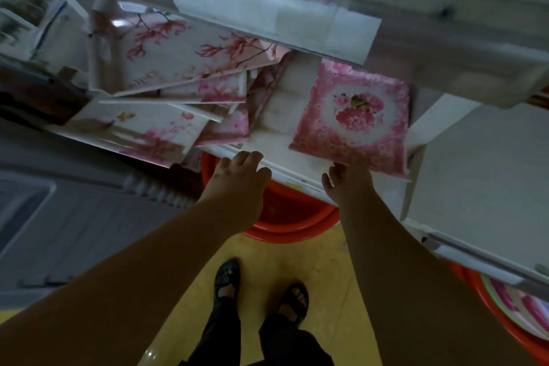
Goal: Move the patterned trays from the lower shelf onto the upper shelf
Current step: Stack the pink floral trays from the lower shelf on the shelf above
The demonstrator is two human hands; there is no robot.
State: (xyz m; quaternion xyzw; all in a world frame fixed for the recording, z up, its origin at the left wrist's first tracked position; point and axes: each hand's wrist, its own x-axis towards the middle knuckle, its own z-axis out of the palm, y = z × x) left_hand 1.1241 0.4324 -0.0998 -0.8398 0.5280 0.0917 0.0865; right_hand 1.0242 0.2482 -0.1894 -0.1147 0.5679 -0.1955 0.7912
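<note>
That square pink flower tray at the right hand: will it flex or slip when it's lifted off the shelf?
The pink flower tray probably stays stiff: its edges look straight and it lies flat. Its surface looks glossy, so it may slide in the right hand, which touches only its near edge. It looks thin, so likely light. The left hand rests at the shelf edge, free to help.

Both bare arms are stretched forward and upward toward the middle of the frame

The left hand [237,178] is seen from the back just left of centre, its fingers loosely bent and nothing held; the right hand [347,180] is raised just right of centre, its fingertips hidden, so its grip cannot be judged. Two feet in dark sandals are seen at bottom centre
</note>
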